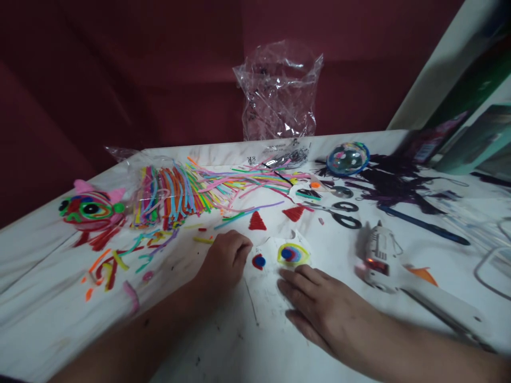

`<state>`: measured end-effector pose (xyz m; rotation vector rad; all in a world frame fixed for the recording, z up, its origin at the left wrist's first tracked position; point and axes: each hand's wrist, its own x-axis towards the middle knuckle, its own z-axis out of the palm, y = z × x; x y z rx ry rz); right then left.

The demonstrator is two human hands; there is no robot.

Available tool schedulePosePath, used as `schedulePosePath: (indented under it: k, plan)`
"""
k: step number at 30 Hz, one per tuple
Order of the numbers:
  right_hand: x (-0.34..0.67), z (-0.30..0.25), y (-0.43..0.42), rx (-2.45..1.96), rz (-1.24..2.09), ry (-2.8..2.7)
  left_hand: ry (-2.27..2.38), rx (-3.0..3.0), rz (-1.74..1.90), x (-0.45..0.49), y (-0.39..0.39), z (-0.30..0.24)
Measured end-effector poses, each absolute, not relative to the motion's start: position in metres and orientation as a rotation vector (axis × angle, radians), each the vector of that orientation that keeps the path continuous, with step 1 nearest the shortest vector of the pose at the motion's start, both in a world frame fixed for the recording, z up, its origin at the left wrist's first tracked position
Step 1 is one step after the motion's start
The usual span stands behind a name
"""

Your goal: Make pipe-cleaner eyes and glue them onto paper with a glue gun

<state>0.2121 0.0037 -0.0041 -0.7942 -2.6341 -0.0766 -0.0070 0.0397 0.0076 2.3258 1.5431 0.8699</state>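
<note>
My left hand (225, 260) rests on the white table (48, 314) with its fingers curled under, right beside a small red-and-blue coiled disc (258, 261). What the curled fingers hold, if anything, is hidden. My right hand (319, 303) lies flat and open on a white sheet (267, 290), fingertips just below a coiled eye of yellow, green, pink and blue rings (293, 254). Two red coiled triangles (257, 221) (294, 213) lie just beyond.
A heap of coloured pipe cleaners (179, 191) and loose cut bits (112, 263) lie at left, near a finished pipe-cleaner animal face (90, 208). Scissors (339, 211), a white glue gun (379, 258), a blue pen (423, 226), a clear dome (347, 158) and a plastic bag (279, 96) are to the right and back.
</note>
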Motion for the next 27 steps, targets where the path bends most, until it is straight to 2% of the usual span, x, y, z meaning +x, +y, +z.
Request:
schedulePosePath:
  k: [5, 10, 16, 27]
  plan:
    - [0.2120, -0.0048, 0.0041, -0.794, -0.073, -2.645, 1.331, 2.465, 0.764, -0.0062, 0.0380, 0.0039]
    - [0.2116, -0.0053, 0.0045, -0.795, -0.075, -2.652, 1.317, 2.623, 0.558, -0.0024, 0.0320, 0.0034]
    - [0.2119, -0.0069, 0.0036, -0.782, -0.104, -2.625, 1.363, 2.451, 0.856, -0.0034, 0.0336, -0.0012]
    - [0.2115, -0.0061, 0.0055, -0.769, -0.122, -2.636, 1.340, 2.498, 0.784, -0.0055, 0.0386, 0.0013]
